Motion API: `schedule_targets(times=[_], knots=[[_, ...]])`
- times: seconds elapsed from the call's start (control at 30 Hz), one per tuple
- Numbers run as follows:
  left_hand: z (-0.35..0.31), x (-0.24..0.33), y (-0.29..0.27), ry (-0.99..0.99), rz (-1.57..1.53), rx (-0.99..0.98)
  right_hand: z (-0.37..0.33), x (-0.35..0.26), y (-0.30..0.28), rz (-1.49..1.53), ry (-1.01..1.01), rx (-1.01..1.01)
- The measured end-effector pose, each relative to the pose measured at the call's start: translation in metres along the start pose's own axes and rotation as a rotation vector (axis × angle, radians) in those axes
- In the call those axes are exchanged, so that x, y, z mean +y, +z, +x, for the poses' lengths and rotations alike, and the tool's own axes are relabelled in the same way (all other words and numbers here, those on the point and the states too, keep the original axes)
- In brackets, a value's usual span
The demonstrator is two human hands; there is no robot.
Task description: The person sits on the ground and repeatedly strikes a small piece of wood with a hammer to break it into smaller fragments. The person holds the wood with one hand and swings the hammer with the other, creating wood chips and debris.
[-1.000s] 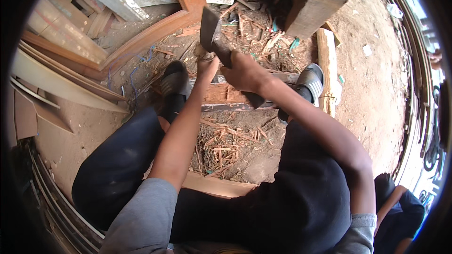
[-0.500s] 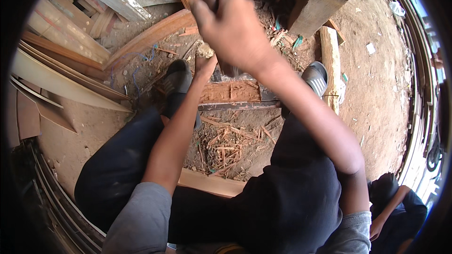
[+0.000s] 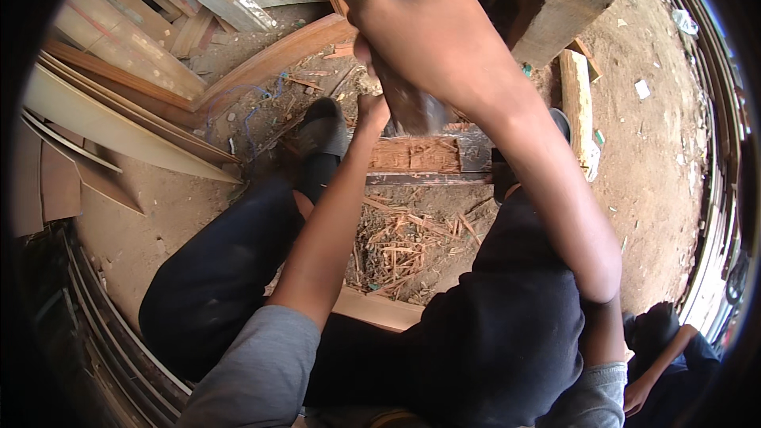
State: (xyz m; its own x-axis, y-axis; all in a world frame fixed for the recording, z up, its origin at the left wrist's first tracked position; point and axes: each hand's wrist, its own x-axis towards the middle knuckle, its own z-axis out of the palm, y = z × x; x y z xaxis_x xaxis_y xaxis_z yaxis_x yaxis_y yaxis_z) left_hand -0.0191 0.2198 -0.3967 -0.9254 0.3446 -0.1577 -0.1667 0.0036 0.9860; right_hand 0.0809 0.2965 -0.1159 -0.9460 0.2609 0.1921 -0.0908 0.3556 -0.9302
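Note:
My right hand (image 3: 448,43), held high toward the head and large in view, is closed around a thick dark wooden bar (image 3: 403,95). The bar's lower end is blurred and hangs above a dark timber beam (image 3: 414,157), whose top shows a rough, reddish chipped-out patch. Low at the beam's far left side, my left hand (image 3: 371,113) is closed with the thumb side up. Its fingers, and whatever they grip, are mostly hidden behind the bar and right hand. The beam lies crosswise between my feet.
Wood chips (image 3: 404,246) litter the ground before the beam. A pale log (image 3: 576,103) lies right, near a thick squared post (image 3: 583,4). A curved wooden piece (image 3: 277,55) and stacked boards (image 3: 119,123) stand left. Another person (image 3: 666,357) sits at lower right.
My right hand with the bar has risen closer to the head and shifted right. My left hand stays by the beam; the whole view has shifted slightly.

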Motion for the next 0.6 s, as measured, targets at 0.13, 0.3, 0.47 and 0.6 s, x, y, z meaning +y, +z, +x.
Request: schedule_targets(times=[0.13,0.3,0.47,0.6], knots=[[-0.002,0.001,-0.011,-0.019,0.043,0.025,0.004,0.067,0.037,-0.086,-0.161,0.2],[-0.01,-0.002,-0.012,-0.029,0.057,0.024,-0.029,0.101,0.027,-0.335,0.37,-0.466],[-0.006,-0.004,-0.011,-0.033,0.069,0.023,-0.033,0.08,0.012,-0.199,0.318,-0.385],[0.0,0.0,-0.006,-0.024,0.064,0.024,-0.02,0.037,0.0,-0.077,-0.009,-0.02]])
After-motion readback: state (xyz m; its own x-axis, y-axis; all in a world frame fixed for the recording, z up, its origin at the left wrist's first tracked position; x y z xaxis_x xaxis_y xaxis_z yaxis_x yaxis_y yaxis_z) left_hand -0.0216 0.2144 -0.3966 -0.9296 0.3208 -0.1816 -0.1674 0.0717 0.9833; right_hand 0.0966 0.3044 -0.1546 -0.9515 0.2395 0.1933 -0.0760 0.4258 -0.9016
